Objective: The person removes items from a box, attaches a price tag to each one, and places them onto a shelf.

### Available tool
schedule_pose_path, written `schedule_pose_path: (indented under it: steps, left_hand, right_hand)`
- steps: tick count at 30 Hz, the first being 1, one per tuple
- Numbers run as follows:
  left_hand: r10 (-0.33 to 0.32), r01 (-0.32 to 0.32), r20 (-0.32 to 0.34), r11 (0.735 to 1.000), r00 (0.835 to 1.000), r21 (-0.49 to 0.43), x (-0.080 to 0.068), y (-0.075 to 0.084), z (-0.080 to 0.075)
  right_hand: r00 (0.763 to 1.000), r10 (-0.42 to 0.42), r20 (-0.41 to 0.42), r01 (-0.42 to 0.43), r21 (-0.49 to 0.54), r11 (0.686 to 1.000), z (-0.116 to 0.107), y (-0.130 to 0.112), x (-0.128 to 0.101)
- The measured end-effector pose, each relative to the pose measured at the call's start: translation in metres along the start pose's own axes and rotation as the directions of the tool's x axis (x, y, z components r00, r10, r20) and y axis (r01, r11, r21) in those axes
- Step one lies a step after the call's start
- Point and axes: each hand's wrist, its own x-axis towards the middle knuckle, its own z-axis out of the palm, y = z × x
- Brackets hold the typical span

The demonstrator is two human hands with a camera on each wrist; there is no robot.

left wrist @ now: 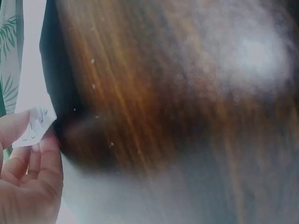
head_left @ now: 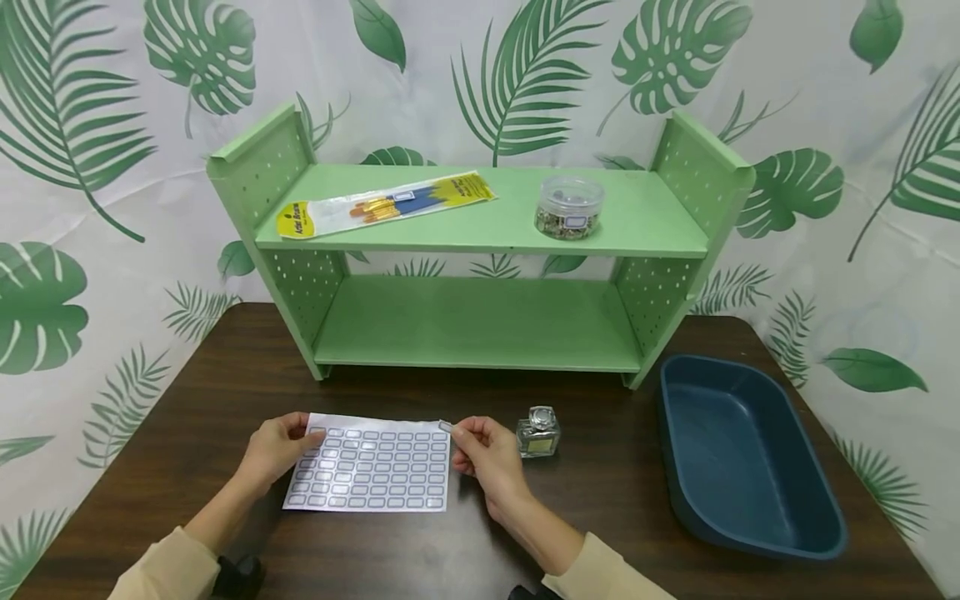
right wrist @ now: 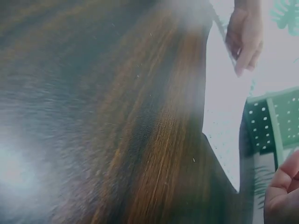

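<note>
Right at the near edge of the table (head_left: 187, 400): a label sheet (head_left: 371, 468) lying flat, pinned at its far-left corner by the left hand (head_left: 273, 450), thumb and fingers curled onto that corner. In the left wrist view, same corner pinched and bent up a little between thumb and fingertips (left wrist: 44, 144). Over at the sheet's far-right corner, the right hand (head_left: 487, 458), fingers curled, thumb and forefinger nipping a small peeled label (head_left: 446, 426) just above the paper. Right wrist view too blurry for the grip, only a knuckle at the frame's corner. Just beside that hand, toward the right, a small glass bottle (head_left: 537, 432) standing upright, apart from the fingers. Further right, a dark blue tub (head_left: 750, 458) along the right edge. At the far edge, a green shelf (head_left: 487, 225) with a brush pack (head_left: 386, 204) and a clear jar (head_left: 569, 207) on its top board. Likely trouble from here, just guessing: sticky label folding onto itself or clinging to a fingertip, landing crooked on curved glass, or a nudge tipping the light bottle. Could also drag the sheet if the left grip slackens.
</note>
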Motion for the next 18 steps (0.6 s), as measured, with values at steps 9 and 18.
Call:
schedule_pose_path:
  steps: [9,18]
  left_hand:
    - [0.078,-0.065,-0.088,0.987,0.993,0.144,-0.002,-0.001,-0.001]
    - [0.29,-0.272,-0.232,0.956,0.929,0.107,-0.012,0.027,0.008]
  right_hand:
    - [0.999,0.011,0.043,-0.012,0.011,1.0,-0.018,-0.015,-0.02]
    - [1.0,0.018,0.024,-0.017,-0.03,0.999,-0.035,-0.033,-0.032]
